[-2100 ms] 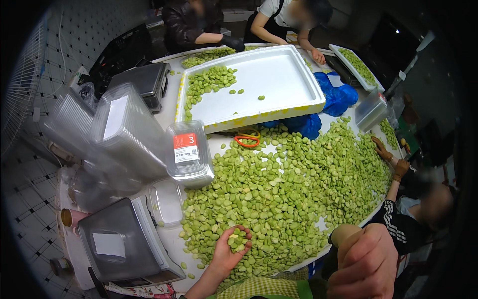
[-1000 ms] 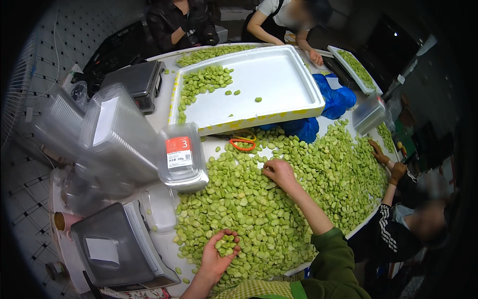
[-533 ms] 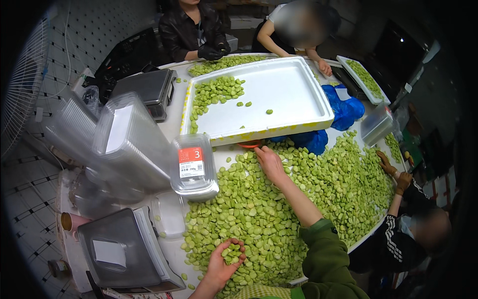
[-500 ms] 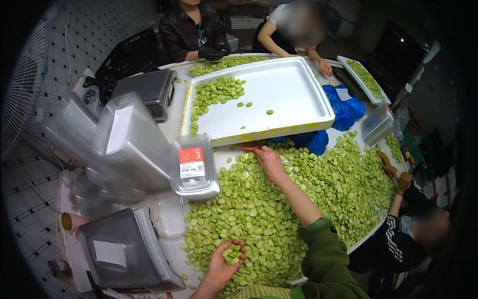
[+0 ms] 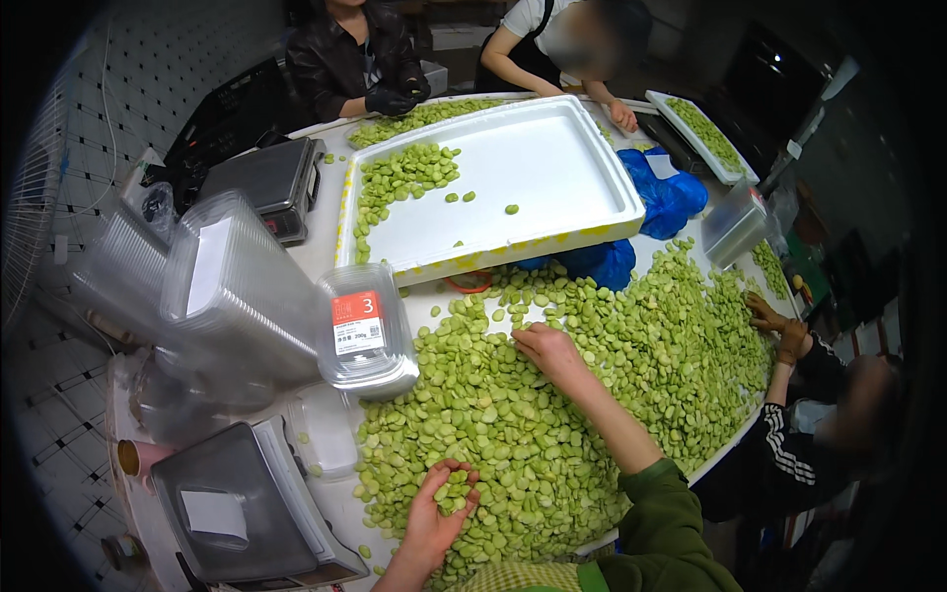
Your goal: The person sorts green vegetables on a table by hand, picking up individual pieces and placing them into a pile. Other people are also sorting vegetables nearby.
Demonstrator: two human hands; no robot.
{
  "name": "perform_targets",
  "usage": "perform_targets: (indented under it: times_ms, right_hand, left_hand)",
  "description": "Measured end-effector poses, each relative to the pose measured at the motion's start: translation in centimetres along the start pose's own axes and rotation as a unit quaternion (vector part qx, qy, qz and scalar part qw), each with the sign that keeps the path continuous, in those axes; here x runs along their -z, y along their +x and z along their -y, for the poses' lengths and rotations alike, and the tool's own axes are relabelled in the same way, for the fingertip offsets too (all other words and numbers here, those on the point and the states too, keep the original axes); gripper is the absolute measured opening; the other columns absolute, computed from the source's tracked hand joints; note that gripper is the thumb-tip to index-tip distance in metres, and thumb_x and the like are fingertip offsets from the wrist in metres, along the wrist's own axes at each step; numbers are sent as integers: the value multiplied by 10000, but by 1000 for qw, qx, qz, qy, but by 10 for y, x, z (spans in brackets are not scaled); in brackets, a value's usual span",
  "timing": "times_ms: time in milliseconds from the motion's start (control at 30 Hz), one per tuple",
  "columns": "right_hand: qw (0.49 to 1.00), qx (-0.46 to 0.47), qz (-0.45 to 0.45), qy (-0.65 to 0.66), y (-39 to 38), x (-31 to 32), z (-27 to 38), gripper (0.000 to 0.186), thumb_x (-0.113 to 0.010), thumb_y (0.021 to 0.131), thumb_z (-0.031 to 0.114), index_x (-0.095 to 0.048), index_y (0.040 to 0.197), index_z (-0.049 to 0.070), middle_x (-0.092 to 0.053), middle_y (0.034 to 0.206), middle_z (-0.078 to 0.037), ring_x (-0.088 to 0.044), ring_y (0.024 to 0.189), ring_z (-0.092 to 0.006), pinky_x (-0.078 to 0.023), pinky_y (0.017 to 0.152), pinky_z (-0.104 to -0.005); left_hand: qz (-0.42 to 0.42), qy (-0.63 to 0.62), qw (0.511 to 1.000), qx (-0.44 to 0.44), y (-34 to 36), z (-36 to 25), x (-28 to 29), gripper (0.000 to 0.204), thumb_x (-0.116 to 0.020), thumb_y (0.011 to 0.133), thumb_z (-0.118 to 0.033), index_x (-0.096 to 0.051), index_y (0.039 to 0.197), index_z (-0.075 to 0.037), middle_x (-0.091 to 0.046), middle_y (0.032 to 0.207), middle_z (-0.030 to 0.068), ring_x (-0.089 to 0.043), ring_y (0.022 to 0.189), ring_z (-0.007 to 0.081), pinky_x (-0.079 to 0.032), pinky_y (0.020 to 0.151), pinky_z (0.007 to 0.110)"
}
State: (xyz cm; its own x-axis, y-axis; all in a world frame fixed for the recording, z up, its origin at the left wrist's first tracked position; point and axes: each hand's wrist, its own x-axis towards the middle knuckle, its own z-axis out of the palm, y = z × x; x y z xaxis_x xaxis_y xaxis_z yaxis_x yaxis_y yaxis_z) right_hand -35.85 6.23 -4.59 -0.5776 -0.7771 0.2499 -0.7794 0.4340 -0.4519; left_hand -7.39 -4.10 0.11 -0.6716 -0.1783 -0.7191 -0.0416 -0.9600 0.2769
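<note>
A broad heap of shelled green broad beans [image 5: 513, 434] covers the near and right part of the table. My left hand [image 5: 434, 518], palm up and fingers curled, cradles a small handful of broad beans [image 5: 453, 491] above the near edge of the heap. My right hand [image 5: 554, 355] reaches over the far side of the heap, its fingertips pinched together just above the beans. Whatever those fingertips hold, if anything, is hidden. A red ring-shaped item [image 5: 469, 283] lies beyond that hand, partly under the edge of a white foam tray [image 5: 533, 183].
Stacked clear plastic boxes [image 5: 237, 286] and a labelled stack [image 5: 367, 340] stand at left, near two scales [image 5: 261, 183]. Blue plastic bags [image 5: 602, 261] lie against the tray. Co-workers sit across and at right, one gloved hand [image 5: 764, 314] on the beans.
My right hand has drawn back from the red item and the tray's edge onto the heap. My left hand still cups its beans. The whole view has shifted slightly.
</note>
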Motion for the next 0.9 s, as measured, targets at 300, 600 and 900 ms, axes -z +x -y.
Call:
perform_targets:
  times_ms: [300,600,900]
  right_hand:
    - [967,241,10,85,-51,49,116,171,-694,812,269,-722,941,161,-681,921,10,-609,746,-152,-460,624,-289]
    - [990,-88,-22,111,21,1,16,193,-673,816,161,-702,978,58,-662,851,-128,-625,771,-268,-504,701,-384]
    - [992,-45,-115,-20,88,-68,-49,334,-704,726,79,-630,1052,75,-636,870,-132,-595,857,-326,-494,752,-419]
  left_hand:
    - [15,-6,998,65,30,10,-48,298,-406,994,-305,-508,1202,-118,-544,1172,76,-543,1080,213,-469,925,394]
    - [24,-48,994,98,27,8,-34,190,-471,952,-189,-574,1012,-41,-597,1010,106,-587,928,227,-504,766,348]
    - [30,-35,995,90,26,3,-19,186,-478,939,-184,-556,1027,-39,-584,1005,101,-567,904,210,-494,753,331]
